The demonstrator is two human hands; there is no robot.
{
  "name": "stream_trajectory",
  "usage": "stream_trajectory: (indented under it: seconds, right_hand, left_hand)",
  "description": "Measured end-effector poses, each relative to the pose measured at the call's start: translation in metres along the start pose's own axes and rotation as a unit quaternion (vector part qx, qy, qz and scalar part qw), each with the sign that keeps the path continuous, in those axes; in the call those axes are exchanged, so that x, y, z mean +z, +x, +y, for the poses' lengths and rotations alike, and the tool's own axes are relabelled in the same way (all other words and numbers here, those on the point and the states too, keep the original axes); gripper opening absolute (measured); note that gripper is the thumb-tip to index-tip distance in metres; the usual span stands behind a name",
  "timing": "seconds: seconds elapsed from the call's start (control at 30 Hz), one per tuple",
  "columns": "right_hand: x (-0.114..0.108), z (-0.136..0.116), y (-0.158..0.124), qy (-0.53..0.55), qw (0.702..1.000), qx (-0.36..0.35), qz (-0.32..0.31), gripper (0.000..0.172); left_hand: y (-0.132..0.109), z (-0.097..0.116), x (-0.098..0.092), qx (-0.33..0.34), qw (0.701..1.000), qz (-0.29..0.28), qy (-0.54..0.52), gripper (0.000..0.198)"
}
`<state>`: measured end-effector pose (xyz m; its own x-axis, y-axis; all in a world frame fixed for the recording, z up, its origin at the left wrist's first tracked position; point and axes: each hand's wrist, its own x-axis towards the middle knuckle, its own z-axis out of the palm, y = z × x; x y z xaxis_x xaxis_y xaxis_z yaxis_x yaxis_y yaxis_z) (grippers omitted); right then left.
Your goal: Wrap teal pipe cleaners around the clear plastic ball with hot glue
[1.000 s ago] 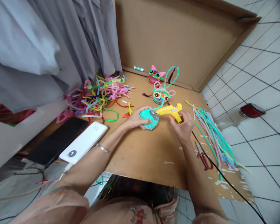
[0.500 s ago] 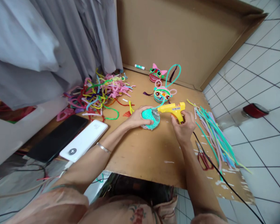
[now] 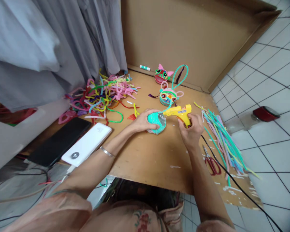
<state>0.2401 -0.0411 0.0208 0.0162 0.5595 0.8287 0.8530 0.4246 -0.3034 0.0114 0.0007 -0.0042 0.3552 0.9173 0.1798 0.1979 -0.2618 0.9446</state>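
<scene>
Near the middle of the cardboard-coloured table point(image 3: 145, 158), my left hand point(image 3: 142, 121) is closed around a round turquoise piece point(image 3: 155, 126) wrapped in fuzzy stem, with a greyish bare patch on its right side. A turquoise stem rises from its top. My right hand point(image 3: 192, 129) grips a yellow glue gun point(image 3: 182, 112), whose nozzle points left at the bare patch; whether it touches is hard to tell. Behind them sits a decorated animal head point(image 3: 168, 96) with pink loop ears. Farther back is a red and green one point(image 3: 161, 75) with pink pointed ears.
Loose coloured stems point(image 3: 108, 93) are heaped at the back left. A white power bank point(image 3: 88, 143) and a black device point(image 3: 60, 141) lie at left. Red-handled scissors point(image 3: 212, 163), a stem bundle point(image 3: 224, 141) and a black cord point(image 3: 228, 175) are at right. A glue stick point(image 3: 145, 68) lies behind.
The turquoise piece and my left hand have shifted very slightly to the right. Both hands keep their grips, and the glue gun stays almost in place.
</scene>
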Motion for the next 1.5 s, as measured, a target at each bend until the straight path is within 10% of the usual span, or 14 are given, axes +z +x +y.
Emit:
stream_trajectory:
  seconds: [1.5]
  right_hand:
    - [-0.009,0.004,0.007,0.009,1.000,0.006,-0.021,0.017]
  left_hand:
    - [0.000,0.003,-0.001,-0.003,1.000,-0.015,-0.007,0.075]
